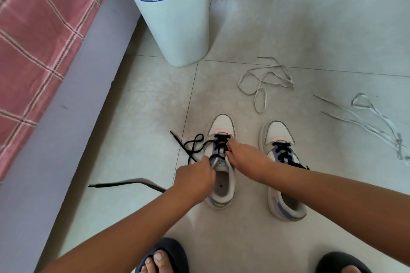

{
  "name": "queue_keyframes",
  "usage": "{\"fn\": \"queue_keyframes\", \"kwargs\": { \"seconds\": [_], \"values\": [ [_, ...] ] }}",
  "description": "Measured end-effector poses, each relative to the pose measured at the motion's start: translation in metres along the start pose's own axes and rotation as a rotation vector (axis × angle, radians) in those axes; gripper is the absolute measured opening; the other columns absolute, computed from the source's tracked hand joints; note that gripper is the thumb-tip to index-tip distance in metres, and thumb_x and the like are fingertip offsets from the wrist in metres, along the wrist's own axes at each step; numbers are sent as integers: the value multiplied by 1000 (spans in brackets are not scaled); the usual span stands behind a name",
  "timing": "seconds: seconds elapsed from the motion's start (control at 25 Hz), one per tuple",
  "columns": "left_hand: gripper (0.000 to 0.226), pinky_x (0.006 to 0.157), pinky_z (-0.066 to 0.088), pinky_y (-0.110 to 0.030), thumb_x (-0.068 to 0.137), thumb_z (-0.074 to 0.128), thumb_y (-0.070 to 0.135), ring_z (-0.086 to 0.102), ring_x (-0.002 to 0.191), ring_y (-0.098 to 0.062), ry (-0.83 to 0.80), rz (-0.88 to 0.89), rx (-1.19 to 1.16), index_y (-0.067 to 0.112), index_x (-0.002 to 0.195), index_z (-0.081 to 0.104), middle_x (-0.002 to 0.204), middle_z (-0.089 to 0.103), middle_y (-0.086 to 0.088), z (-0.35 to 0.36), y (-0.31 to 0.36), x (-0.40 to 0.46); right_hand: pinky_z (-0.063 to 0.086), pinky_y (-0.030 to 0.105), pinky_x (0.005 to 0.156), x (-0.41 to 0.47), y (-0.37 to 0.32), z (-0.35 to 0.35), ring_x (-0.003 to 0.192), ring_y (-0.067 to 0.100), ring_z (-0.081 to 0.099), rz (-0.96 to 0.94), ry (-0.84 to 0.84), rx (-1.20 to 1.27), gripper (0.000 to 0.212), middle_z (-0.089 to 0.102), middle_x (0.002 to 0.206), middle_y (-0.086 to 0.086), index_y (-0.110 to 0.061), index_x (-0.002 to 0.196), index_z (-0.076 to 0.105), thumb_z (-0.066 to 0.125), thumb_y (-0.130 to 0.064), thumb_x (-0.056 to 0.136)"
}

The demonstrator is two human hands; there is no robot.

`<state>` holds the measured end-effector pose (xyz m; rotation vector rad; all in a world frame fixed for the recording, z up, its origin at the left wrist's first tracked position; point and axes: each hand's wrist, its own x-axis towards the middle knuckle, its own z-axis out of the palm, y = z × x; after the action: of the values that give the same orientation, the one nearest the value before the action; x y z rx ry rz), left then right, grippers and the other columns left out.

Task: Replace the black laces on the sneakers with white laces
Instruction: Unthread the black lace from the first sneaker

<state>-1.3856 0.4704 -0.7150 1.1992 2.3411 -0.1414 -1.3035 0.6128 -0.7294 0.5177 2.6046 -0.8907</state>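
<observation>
Two pale sneakers stand side by side on the tiled floor, toes pointing away from me. On the left sneaker (221, 126) the black lace (193, 146) is partly undone, with loose ends trailing left across the floor. My left hand (195, 179) grips the collar of this shoe by its tongue. My right hand (244, 157) pinches the black lace at the eyelets. The right sneaker (279, 133) still has its black lace crossed through. Two white laces lie loose beyond the shoes: one (261, 82) ahead, the other (377, 117) far right.
A white bin (177, 29) with a blue liner stands ahead on the left. A bed with a pink checked cover (40, 29) and grey frame runs along the left. My feet in black slippers (168, 255) are at the bottom edge.
</observation>
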Motion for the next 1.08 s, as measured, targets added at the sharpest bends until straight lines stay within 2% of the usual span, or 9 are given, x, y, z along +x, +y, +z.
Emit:
{"fn": "queue_keyframes", "kwargs": {
  "seconds": [0.16,0.4,0.48,0.64,0.72,0.8,0.88,0.96,1.08],
  "values": [
    [43,60,36,-28,95,36,45,64,84,-26,92,-21,-17,14,124,37,97,64,-4,0,2,7,28,33,56,2,1,2,68,32,53,-18,-17,-60,21,62,87,18,-3,112,39,33,-21,102],
    [64,56,34,-28,93,41,19,64,87,-31,-44,-156,14,5,147,9,101,67,-11,12,0,21,34,34,55,13,16,-26,75,27,59,-303,-52,-778,27,60,89,9,-3,120,36,35,-1,92],
    [69,50,27,-27,93,40,16,64,84,-31,-34,-156,18,5,149,1,99,67,-11,13,2,25,33,33,57,19,16,-25,85,29,60,-223,12,-820,29,60,97,9,-3,122,36,36,-4,94],
    [73,50,26,-26,92,43,18,64,82,-30,7,-187,-87,6,149,-2,96,67,-10,17,-3,27,44,30,51,20,5,-10,62,22,56,408,-72,220,25,58,77,6,-9,96,49,40,-32,97],
    [73,56,33,-27,92,43,21,63,83,-31,33,-176,-101,9,149,0,97,67,-10,20,-5,25,43,23,46,20,2,-11,53,17,51,499,-166,645,28,58,70,8,-9,79,53,39,-26,97],
    [71,59,36,-28,92,42,22,64,83,-32,53,-159,-87,10,149,3,97,67,-11,23,-6,23,38,25,47,21,5,-15,57,18,51,274,-156,316,22,60,74,8,-10,79,53,42,-20,95],
    [66,55,33,-26,92,42,21,64,81,-31,65,-155,-63,10,148,8,94,68,-10,23,-8,24,34,26,47,28,13,-28,61,19,55,-87,92,-603,5,62,75,6,-13,80,58,61,-17,80],
    [61,53,32,-26,92,42,21,64,80,-30,78,-152,-71,10,146,14,91,67,-8,24,-9,23,34,25,48,27,14,-40,64,18,58,-215,226,-1017,15,62,75,3,-13,83,61,68,-15,70],
    [61,58,35,-27,93,42,21,64,82,-30,99,-149,-86,9,146,15,93,67,-8,26,-8,23,34,27,55,23,10,-25,75,25,57,193,-3,-282,28,61,84,6,-11,91,54,38,-33,98]
  ]
}}
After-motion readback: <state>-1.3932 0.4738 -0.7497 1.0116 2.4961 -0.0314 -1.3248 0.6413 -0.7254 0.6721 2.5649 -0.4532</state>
